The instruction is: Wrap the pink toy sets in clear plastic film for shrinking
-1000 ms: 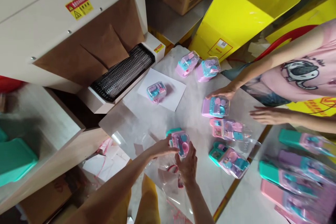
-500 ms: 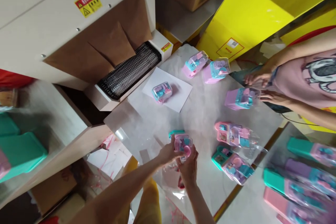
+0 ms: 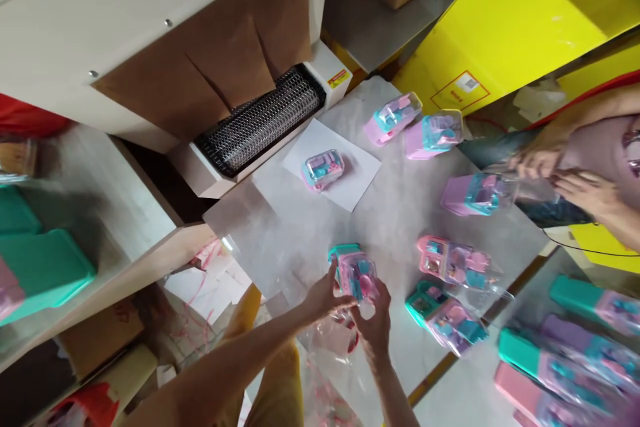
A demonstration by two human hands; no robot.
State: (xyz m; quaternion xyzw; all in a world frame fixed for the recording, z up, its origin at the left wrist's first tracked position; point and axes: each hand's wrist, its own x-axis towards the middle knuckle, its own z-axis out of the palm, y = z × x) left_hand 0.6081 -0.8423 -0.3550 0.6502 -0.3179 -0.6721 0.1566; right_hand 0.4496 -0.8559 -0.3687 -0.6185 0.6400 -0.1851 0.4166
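Plastic toy case (image 3: pixel 354 275) looks light and stiff, slippery in film. Both hands, left hand (image 3: pixel 324 293) and right hand (image 3: pixel 375 323), pinch its sides closed.

Pink toy case (image 3: pixel 356 275) with teal lid and clear front. Pale grey marbled desk (image 3: pixel 400 213). White paper sheet (image 3: pixel 350 177) under a pink-and-blue boxed toy (image 3: pixel 323 169). Bright yellow carton (image 3: pixel 505 27), red-outlined label. Brown flaps (image 3: pixel 225 67) on a cream machine (image 3: pixel 100 20), black mesh belt (image 3: pixel 260 121).
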